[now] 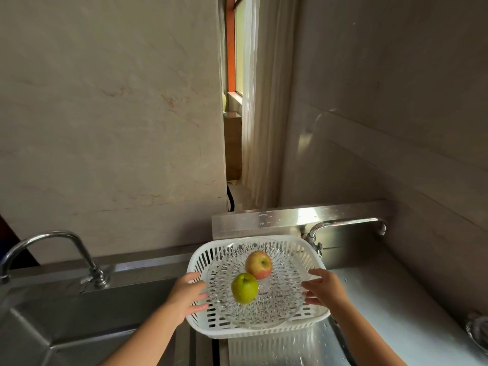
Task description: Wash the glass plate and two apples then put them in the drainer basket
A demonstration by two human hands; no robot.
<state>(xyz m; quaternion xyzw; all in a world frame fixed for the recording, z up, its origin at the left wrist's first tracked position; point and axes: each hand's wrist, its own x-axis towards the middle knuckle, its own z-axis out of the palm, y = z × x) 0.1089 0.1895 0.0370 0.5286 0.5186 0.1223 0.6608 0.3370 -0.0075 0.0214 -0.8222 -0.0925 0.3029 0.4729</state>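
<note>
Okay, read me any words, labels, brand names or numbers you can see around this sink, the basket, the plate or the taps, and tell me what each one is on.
None: no text can be read anywhere in this view.
The white basket, the glass plate, the green apple, the red apple and both taps show no label, brand or number.
The walls and the steel sink carry only stains and reflections.
</note>
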